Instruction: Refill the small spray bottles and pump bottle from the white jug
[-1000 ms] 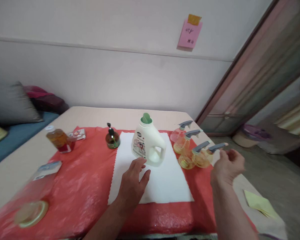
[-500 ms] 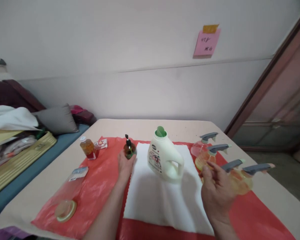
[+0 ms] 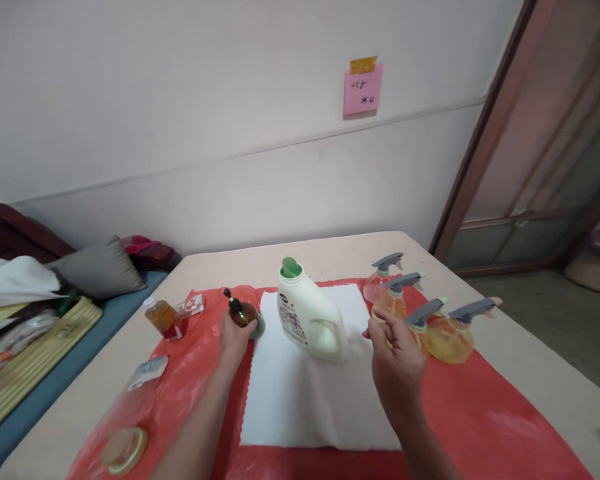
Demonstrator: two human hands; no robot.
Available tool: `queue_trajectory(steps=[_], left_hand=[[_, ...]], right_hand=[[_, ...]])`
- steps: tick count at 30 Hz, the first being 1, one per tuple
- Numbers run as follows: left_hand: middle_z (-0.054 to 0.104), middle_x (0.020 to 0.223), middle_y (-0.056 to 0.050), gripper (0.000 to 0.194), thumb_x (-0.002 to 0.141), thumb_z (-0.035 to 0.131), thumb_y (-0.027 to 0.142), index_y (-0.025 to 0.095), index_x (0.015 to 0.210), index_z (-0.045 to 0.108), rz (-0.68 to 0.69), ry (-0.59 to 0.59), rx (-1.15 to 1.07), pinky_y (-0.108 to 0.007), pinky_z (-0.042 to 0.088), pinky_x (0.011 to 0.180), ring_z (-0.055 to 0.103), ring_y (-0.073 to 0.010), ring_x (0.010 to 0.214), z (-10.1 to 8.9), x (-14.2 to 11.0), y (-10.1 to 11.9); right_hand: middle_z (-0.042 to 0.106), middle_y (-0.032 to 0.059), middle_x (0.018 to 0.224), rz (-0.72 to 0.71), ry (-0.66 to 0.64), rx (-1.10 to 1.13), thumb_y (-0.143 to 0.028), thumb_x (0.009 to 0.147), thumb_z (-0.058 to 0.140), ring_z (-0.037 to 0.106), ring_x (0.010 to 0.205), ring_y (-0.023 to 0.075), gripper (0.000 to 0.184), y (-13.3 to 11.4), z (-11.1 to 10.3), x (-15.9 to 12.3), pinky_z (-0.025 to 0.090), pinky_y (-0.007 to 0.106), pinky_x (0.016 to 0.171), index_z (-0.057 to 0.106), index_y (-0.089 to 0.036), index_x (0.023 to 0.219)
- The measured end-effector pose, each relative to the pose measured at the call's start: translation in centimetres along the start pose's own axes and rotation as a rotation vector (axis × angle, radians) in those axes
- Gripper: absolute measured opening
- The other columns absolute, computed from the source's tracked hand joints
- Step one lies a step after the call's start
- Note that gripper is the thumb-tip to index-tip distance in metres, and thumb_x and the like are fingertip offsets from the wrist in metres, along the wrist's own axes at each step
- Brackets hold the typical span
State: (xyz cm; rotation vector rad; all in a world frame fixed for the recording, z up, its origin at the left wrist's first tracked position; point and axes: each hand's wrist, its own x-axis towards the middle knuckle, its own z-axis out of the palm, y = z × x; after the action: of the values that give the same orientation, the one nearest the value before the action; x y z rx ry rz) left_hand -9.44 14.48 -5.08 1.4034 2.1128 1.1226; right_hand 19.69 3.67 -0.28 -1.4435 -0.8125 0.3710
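Note:
My left hand (image 3: 236, 335) is wrapped round a small dark brown pump bottle (image 3: 245, 312) and tilts it over the red sheet (image 3: 480, 413). A white detergent jug with a green cap (image 3: 306, 313) stands on a white cloth (image 3: 300, 393) just right of it. My right hand (image 3: 396, 368) hovers in front of the jug and the spray bottles, fingers loosely curled, holding nothing I can see. Several clear spray bottles with grey triggers (image 3: 445, 330) and yellowish liquid stand at the right.
A small amber bottle (image 3: 164, 319) and a packet (image 3: 193, 305) lie at the left of the red sheet. A clear empty container (image 3: 130, 427) lies near the front left. A bench with cushions (image 3: 100, 267) is at left; a door frame (image 3: 485, 133) at right.
My left hand went from the white cloth to the brown pump bottle, gripped it and tilted it. My right hand moved left toward the jug. The view swung left.

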Motion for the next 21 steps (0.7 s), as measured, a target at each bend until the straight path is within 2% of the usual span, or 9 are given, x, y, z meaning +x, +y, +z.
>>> queue_trajectory(steps=[3, 6, 9, 11, 13, 15, 17, 19, 21], left_hand=[[0.066, 0.120, -0.011, 0.070, 0.063, 0.083, 0.024, 0.019, 0.125, 0.051, 0.048, -0.145, -0.059, -0.041, 0.052, 0.091, 0.065, -0.0296, 0.110, -0.2, -4.0, 0.2], [0.068, 0.117, -0.010, 0.078, 0.053, 0.085, 0.018, 0.018, 0.123, 0.052, 0.086, -0.300, -0.107, -0.038, 0.053, 0.091, 0.067, -0.0282, 0.108, 0.7, -7.8, 0.2], [0.069, 0.114, -0.010, 0.083, 0.046, 0.085, 0.016, 0.017, 0.123, 0.053, 0.085, -0.391, -0.115, -0.041, 0.052, 0.091, 0.066, -0.0301, 0.107, 1.3, -9.7, 0.1], [0.067, 0.119, -0.013, 0.087, 0.044, 0.087, 0.018, 0.016, 0.125, 0.053, 0.087, -0.419, -0.119, -0.042, 0.050, 0.094, 0.064, -0.0318, 0.112, 1.0, -9.9, 0.1], [0.061, 0.130, -0.014, 0.088, 0.049, 0.087, 0.025, 0.016, 0.130, 0.052, 0.101, -0.420, -0.128, -0.043, 0.046, 0.101, 0.058, -0.0317, 0.122, 0.2, -9.6, 0.2], [0.057, 0.136, -0.013, 0.076, 0.062, 0.082, 0.034, 0.019, 0.131, 0.055, 0.146, -0.393, -0.150, -0.042, 0.042, 0.105, 0.053, -0.0291, 0.128, -0.7, -9.1, 0.4], [0.060, 0.133, -0.011, 0.058, 0.073, 0.074, 0.040, 0.021, 0.127, 0.060, 0.213, -0.370, -0.187, -0.041, 0.043, 0.103, 0.055, -0.0268, 0.125, -1.4, -8.7, 0.6], [0.065, 0.125, -0.010, 0.048, 0.076, 0.072, 0.041, 0.021, 0.119, 0.066, 0.264, -0.377, -0.220, -0.039, 0.047, 0.096, 0.060, -0.0257, 0.116, -1.6, -8.4, 0.8], [0.069, 0.116, -0.008, 0.043, 0.075, 0.071, 0.038, 0.021, 0.115, 0.068, 0.282, -0.400, -0.234, -0.037, 0.049, 0.091, 0.063, -0.0245, 0.109, -1.3, -8.3, 1.0]], right_hand=[[0.066, 0.0003, 0.069, -0.017, -0.004, 0.025, -0.048, 0.082, 0.058, 0.064, 0.072, 0.0193, 0.039, -0.1, 0.4, 0.0, 0.048, 0.033, 0.078, 0.068, -0.018, 0.106], [0.066, 0.0001, 0.068, -0.037, -0.039, 0.007, -0.047, 0.082, 0.056, 0.066, 0.071, 0.0193, 0.037, 0.0, 0.8, -0.3, 0.049, 0.032, 0.073, 0.068, -0.018, 0.103], [0.066, -0.0004, 0.067, -0.051, -0.138, -0.040, -0.046, 0.083, 0.055, 0.066, 0.071, 0.0192, 0.035, 0.3, 1.0, -0.7, 0.048, 0.030, 0.069, 0.067, -0.019, 0.103], [0.067, -0.0001, 0.069, -0.069, -0.223, -0.091, -0.046, 0.084, 0.053, 0.065, 0.070, 0.0190, 0.034, 0.5, 1.1, -1.0, 0.048, 0.031, 0.068, 0.067, -0.021, 0.103], [0.069, 0.0007, 0.073, -0.098, -0.308, -0.157, -0.044, 0.086, 0.050, 0.065, 0.070, 0.0191, 0.032, 0.7, 1.4, -1.3, 0.048, 0.031, 0.070, 0.066, -0.022, 0.103], [0.071, 0.0011, 0.075, -0.138, -0.412, -0.245, -0.039, 0.088, 0.047, 0.066, 0.071, 0.0197, 0.029, 0.9, 1.9, -1.8, 0.048, 0.032, 0.071, 0.066, -0.023, 0.102], [0.073, 0.0017, 0.078, -0.168, -0.575, -0.344, -0.031, 0.088, 0.045, 0.069, 0.075, 0.0208, 0.026, 1.2, 2.7, -2.7, 0.049, 0.033, 0.073, 0.066, -0.025, 0.101], [0.076, 0.0044, 0.094, -0.188, -0.758, -0.400, -0.021, 0.084, 0.047, 0.071, 0.090, 0.0226, 0.029, 1.5, 3.8, -4.0, 0.051, 0.035, 0.081, 0.065, -0.025, 0.106], [0.071, 0.0090, 0.122, -0.205, -0.911, -0.391, -0.016, 0.078, 0.053, 0.065, 0.113, 0.0251, 0.043, 1.8, 5.1, -5.5, 0.049, 0.038, 0.094, 0.060, -0.023, 0.121]])
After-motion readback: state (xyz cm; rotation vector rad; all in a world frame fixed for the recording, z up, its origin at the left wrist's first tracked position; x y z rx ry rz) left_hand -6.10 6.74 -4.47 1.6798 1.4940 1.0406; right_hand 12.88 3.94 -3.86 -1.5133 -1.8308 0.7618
